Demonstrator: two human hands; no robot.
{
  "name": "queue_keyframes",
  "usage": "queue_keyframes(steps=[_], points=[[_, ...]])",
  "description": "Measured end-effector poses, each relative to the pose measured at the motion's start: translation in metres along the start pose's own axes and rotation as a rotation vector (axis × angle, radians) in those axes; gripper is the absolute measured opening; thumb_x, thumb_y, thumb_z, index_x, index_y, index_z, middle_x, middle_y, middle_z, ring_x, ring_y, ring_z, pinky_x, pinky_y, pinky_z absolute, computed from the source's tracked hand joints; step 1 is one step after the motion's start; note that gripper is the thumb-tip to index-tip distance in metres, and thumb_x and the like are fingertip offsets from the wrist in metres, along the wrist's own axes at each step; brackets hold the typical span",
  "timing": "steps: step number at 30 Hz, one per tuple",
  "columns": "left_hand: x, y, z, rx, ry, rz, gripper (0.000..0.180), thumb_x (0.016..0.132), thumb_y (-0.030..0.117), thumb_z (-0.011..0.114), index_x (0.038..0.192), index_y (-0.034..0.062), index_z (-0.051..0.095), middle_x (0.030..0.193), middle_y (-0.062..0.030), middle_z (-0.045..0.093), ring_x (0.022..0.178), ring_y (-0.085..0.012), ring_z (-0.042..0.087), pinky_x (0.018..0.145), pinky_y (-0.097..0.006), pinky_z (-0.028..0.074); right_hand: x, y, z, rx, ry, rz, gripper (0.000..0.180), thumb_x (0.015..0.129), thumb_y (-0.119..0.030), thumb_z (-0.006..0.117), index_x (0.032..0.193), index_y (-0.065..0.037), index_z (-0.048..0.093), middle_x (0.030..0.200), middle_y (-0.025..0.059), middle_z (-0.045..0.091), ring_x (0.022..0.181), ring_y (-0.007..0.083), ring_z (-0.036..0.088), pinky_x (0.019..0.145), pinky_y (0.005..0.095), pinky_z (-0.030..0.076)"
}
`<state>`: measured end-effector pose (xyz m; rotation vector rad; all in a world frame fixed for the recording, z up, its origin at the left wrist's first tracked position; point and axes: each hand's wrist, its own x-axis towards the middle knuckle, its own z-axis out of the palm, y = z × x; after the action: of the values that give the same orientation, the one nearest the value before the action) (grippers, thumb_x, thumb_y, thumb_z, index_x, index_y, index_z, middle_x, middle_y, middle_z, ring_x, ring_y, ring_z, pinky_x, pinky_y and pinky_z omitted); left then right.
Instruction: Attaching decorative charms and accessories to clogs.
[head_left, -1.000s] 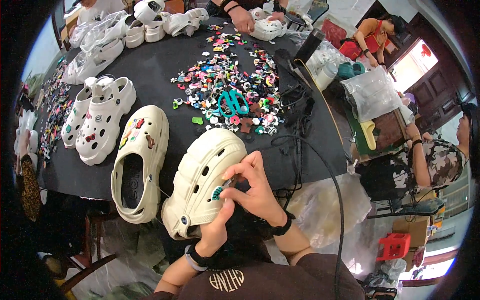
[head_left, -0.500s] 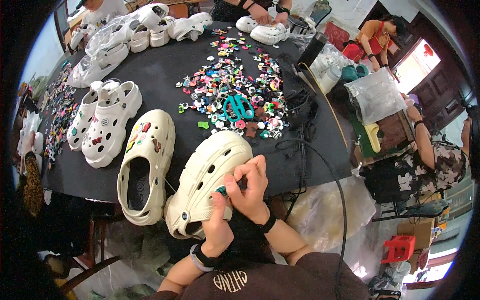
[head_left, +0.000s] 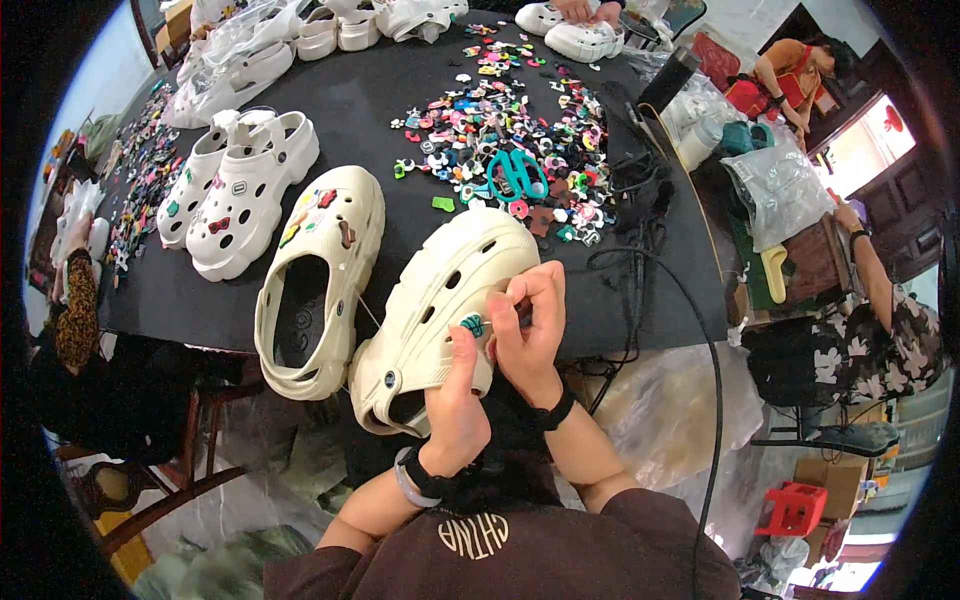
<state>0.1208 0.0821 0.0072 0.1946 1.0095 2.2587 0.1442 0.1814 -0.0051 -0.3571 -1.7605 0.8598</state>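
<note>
A cream clog (head_left: pixel 440 300) lies tilted on its side at the table's near edge, its sole side toward the far left. My left hand (head_left: pixel 460 415) grips it at the heel opening, with the thumb beside a small green charm (head_left: pixel 473 325) on the upper. My right hand (head_left: pixel 530 330) is closed in a pinch just right of that charm; a thin line seems to run between charm and fingertips, too fine to name. Left of it lies the matching cream clog (head_left: pixel 362 215), several colourful charms on its toe. Thin strands show between the two clogs.
A heap of colourful charms (head_left: pixel 500 130) with teal scissor-like handles (head_left: pixel 517 175) covers the middle. White clogs (head_left: pixel 235 210) stand left; bagged ones (head_left: pixel 230 85) lie behind. A black cable (head_left: pixel 690 350) hangs on the right. Co-workers sit around; one's hands (head_left: pixel 590 12) hold a white clog (head_left: pixel 585 40).
The whole view has shifted, so the table sits higher and further right. My right fingertips have drawn a little away from the green charm, which shows more fully. The left hand keeps its grip.
</note>
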Motion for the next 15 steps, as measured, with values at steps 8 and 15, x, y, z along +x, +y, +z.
queue_keyframes(steps=[8, 15], points=[[0.0, 0.0, -0.001, -0.053, 0.013, -0.058, 0.036, 0.095, 0.02, 0.046, 0.124, -0.0003, 0.043, 0.118, -0.0072, 0.051, 0.103, -0.0134, 0.049, 0.089, -0.028, 0.038, 0.011, -0.004, -0.002, -0.032, -0.105, 0.028, 0.018, 0.071, -0.006, 0.066, 0.074, -0.006, 0.049, 0.076, 0.0028, 0.042, 0.059, 0.0101, 0.042, 0.05, 0.0223, 0.036], [0.008, 0.004, -0.006, -0.029, -0.002, -0.053, 0.041, 0.096, 0.03, 0.041, 0.129, 0.0064, 0.039, 0.124, -0.0047, 0.047, 0.109, -0.0153, 0.048, 0.092, -0.032, 0.04, 0.019, -0.005, 0.007, -0.042, -0.134, 0.034, 0.017, 0.066, -0.004, 0.067, 0.069, -0.007, 0.051, 0.07, 0.0009, 0.045, 0.051, 0.0084, 0.045, 0.046, 0.0219, 0.037]])
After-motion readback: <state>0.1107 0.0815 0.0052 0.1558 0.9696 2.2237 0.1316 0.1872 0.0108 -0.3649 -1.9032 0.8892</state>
